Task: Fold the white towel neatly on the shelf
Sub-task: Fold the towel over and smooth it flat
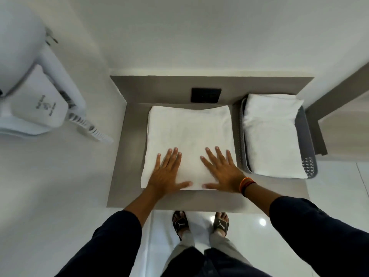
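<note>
A white towel (pixel 189 132) lies folded into a rough square on the grey shelf (pixel 131 156). Both my hands rest flat on its near half, palms down and fingers spread. My left hand (pixel 166 173) presses the near left part. My right hand (pixel 223 172) presses the near right part, with orange and black bands at its wrist. Neither hand grips the cloth. The towel's near edge sits a little back from the shelf's front edge.
A grey perforated basket (pixel 309 166) at the shelf's right holds another folded white towel (pixel 273 134). A black wall plate (pixel 206 95) sits behind the towel. A white wall-mounted hair dryer (pixel 38 100) hangs at left. My sandalled feet (pixel 199 222) stand on glossy floor below.
</note>
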